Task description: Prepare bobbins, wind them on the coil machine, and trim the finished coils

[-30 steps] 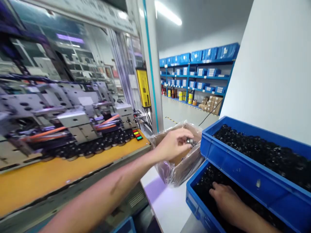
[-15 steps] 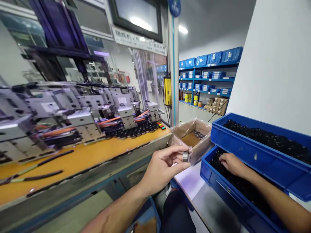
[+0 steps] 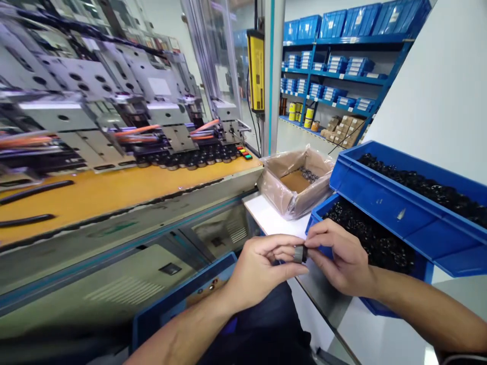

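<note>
Between the thumb and fingers of my left hand (image 3: pixel 262 268) is a small grey metal ring (image 3: pixel 299 253). My right hand (image 3: pixel 340 256) meets it from the right, its thumb and fingertips pinching a small black part (image 3: pixel 305 250) against the ring's end. The fingers partly cover that black part, so its shape is unclear. Behind my right hand is the lower blue bin (image 3: pixel 317 215), filled with small black pieces (image 3: pixel 380 235). Both hands are above my lap, near the edge of the white side table (image 3: pixel 266 210).
An upper blue bin (image 3: pixel 380 195) of black parts overlaps the lower one. A plastic-lined cardboard box (image 3: pixel 281 195) stands beside them. To the left, a machine (image 3: pixel 167 111) sits on an orange worktop (image 3: pixel 102 187) with a row of black parts. A blue crate (image 3: pixel 142 314) is below.
My right hand has come out of the lower blue bin with a small black part and joined my left hand at the metal ring. The view has tipped downward.
</note>
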A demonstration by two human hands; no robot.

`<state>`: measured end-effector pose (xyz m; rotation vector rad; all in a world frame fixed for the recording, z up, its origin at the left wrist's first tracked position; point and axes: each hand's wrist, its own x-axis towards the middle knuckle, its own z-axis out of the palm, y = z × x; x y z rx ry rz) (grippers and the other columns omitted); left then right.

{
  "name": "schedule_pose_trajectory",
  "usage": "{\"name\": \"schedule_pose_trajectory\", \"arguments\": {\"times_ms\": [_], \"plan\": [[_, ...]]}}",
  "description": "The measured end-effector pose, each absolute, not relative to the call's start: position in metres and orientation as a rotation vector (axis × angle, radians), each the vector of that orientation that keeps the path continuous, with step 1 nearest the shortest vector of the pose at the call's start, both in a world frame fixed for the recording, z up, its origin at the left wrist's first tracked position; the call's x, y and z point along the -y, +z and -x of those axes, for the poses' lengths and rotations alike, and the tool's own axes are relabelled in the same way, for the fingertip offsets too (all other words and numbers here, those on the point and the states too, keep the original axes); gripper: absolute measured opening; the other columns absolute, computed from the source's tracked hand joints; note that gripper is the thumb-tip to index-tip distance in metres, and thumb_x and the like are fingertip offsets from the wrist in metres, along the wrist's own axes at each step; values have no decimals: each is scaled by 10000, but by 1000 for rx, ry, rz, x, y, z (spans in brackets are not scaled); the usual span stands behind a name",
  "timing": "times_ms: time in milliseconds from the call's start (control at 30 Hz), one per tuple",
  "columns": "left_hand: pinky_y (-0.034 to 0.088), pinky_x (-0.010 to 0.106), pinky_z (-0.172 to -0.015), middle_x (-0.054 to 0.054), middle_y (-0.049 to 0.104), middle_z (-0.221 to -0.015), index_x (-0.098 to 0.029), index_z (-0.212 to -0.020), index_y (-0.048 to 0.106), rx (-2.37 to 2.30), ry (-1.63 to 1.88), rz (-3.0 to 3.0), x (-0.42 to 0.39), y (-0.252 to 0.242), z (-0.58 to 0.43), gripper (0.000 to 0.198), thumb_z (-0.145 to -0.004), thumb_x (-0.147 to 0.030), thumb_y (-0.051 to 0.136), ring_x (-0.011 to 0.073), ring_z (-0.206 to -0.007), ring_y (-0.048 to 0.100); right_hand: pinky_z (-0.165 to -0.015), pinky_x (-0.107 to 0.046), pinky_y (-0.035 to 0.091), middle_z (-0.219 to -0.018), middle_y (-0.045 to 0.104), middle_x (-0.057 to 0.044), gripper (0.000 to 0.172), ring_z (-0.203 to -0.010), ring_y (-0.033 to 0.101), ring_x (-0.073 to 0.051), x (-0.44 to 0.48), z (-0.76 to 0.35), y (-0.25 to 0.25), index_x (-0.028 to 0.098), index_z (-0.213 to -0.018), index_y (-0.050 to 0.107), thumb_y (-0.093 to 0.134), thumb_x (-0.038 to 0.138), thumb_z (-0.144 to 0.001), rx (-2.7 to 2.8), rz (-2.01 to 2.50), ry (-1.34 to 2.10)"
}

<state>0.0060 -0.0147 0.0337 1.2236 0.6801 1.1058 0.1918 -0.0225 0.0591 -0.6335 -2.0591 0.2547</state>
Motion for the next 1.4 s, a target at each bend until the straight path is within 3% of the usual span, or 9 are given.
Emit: {"name": "schedule_pose_trajectory", "arguments": {"times_ms": [167,333,467,1000,1400], "plan": [[554,189,-637,15,740,-686,-181,-914,788,-716,1168,-1234,13,25,-10,379,-553,-108,877,113,-622,654,-684,-271,561,-927,626,-78,242,-809,630,-144,14,-197,59,167,-1072,605,575,58,-858,2089,611,232],[577,202,-700,28,778,-772,-193,-937,779,-679,1180,-1207,9,22,-6,362,-598,-91,856,131,-692,704,-764,-306,576,-1046,614,-124,407,-948,624,-181,10,-199,53,149,-1235,541,576,60,-840,2222,574,192],[583,184,-703,19,789,-797,-208,-935,781,-640,1173,-1127,8,20,-5,384,-591,-50,849,126,-708,722,-759,-287,575,-1009,630,-122,293,-923,629,-175,6,-200,48,121,-1151,581,618,105,-861,2242,566,-11],[598,194,-698,23,792,-792,-182,-925,780,-626,1201,-1091,11,21,-3,403,-566,-7,834,133,-689,727,-735,-299,592,-1011,642,-131,277,-911,639,-179,5,-197,45,106,-1147,587,626,123,-873,2251,537,-101],[566,111,-699,0,796,-831,-222,-964,780,-546,1194,-1118,10,19,-4,448,-600,37,806,88,-732,728,-745,-316,598,-989,646,-129,257,-912,636,-179,7,-197,44,104,-1130,599,637,147,-879,2221,546,-103]]}}
